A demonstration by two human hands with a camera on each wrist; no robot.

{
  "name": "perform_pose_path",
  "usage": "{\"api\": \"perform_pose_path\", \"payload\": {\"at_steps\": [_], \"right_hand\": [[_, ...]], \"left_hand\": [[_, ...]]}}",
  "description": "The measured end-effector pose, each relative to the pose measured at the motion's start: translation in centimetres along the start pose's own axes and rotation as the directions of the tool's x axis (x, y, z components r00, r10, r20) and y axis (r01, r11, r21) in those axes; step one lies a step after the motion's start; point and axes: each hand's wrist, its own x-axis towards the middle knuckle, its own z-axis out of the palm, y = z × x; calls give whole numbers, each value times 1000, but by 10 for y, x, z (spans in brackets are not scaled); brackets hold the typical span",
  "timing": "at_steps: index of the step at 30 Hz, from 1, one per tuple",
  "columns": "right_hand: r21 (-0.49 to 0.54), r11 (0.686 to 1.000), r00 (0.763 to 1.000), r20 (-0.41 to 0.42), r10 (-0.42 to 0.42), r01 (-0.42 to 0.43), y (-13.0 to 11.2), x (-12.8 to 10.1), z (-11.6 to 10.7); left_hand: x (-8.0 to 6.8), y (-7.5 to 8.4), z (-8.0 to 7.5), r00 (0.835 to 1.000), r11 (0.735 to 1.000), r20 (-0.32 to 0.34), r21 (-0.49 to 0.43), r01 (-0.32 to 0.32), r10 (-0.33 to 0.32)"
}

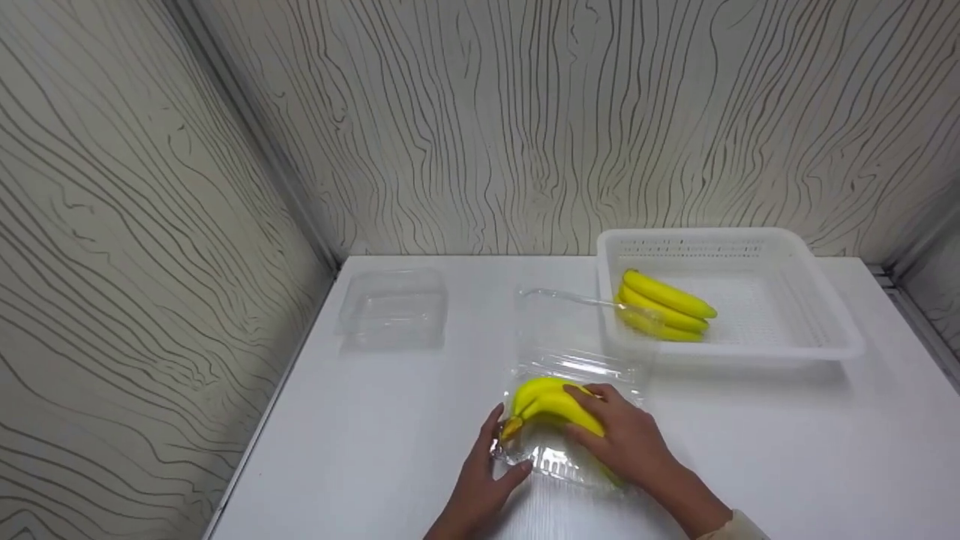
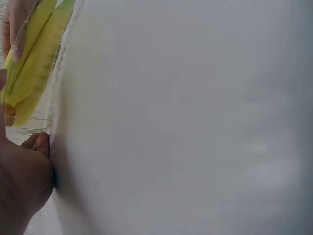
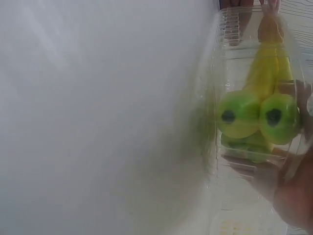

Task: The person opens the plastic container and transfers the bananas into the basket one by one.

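A bunch of yellow bananas lies in an open clear plastic clamshell container at the front of the table. The lid is folded back, away from the person. From above, my right hand grips the bunch, thumb and fingers on either side. My left hand holds the container's left corner, close to the brown stem. Through the clear wall, the right wrist view shows green banana tips with dark ends. In the left wrist view the bananas show beside the left hand.
A white plastic basket stands at the back right, with another banana bunch in its left part. The lid's edge overlaps the basket's left side in view. Another clear container sits at the back left. Wood-patterned walls border the white table.
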Motion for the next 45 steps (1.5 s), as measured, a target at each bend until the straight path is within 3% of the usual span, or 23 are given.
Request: {"api": "perform_pose_path", "payload": {"at_steps": [15, 20, 31, 40, 45], "right_hand": [[84, 996, 999, -35, 14, -11, -2, 1, -14], [91, 996, 998, -62, 5, 1, -4, 0, -20], [64, 997, 991, -134, -26, 34, -10, -5, -32], [69, 998, 988, -155, 1, 10, -12, -8, -52], [72, 997, 986, -169, 13, 0, -13, -10, -67]], "left_hand": [[-2, 0, 0, 1000, 1000, 5, -15, 6, -6], [-3, 0, -1, 1000, 1000, 16, 0, -25, 25], [-2, -1, 1, 1000, 1000, 3, 1, 5, -5], [-2, 0, -1, 999, 999, 8, 7, -39, 39], [-2, 0, -1, 1000, 1000, 9, -8, -15, 15]]}}
